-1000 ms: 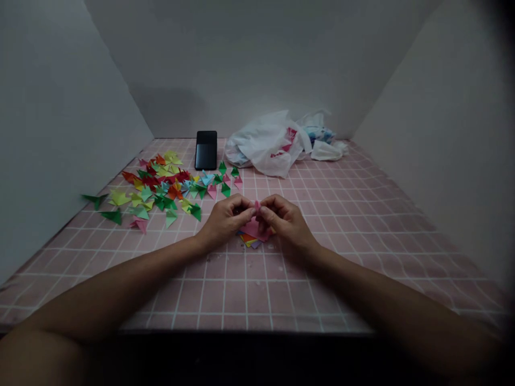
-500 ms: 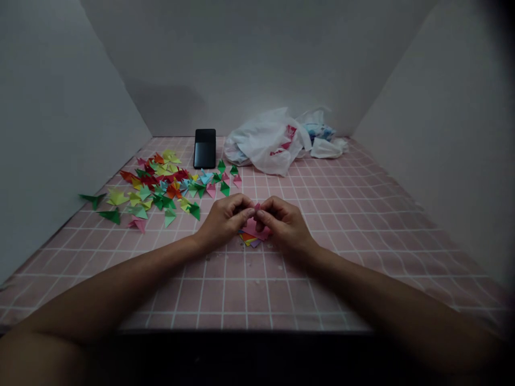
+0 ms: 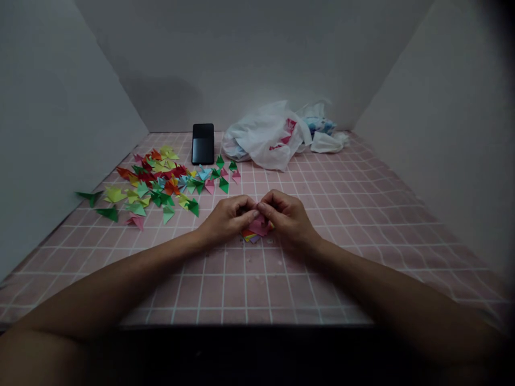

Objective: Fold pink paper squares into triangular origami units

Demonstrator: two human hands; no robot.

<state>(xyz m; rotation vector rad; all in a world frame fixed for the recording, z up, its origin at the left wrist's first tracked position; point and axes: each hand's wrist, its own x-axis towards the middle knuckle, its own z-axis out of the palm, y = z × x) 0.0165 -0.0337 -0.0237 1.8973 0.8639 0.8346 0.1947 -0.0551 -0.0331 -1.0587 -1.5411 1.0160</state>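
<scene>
My left hand [image 3: 229, 219] and my right hand [image 3: 286, 217] meet at the fingertips in the middle of the mat, both pinching a small folded piece of pink origami paper [image 3: 259, 227]. Most of that paper is hidden behind my fingers. Just below my hands lies a small stack of coloured origami paper [image 3: 248, 236], with orange, yellow and purple edges showing. To the left of my left hand spreads a scattered pile of folded paper triangles [image 3: 161, 185] in green, yellow, red, pink and blue.
A black smartphone [image 3: 203, 143] stands at the back of the pink grid mat [image 3: 225, 292]. To its right lie a crumpled white plastic bag [image 3: 263, 138] and a white bundle with blue print [image 3: 322, 134]. White board walls [image 3: 68, 107] enclose the left side, with others behind and to the right.
My fingers have closed further over the pink paper, hiding the tip that showed above them. The whole scene sits slightly higher in the view.
</scene>
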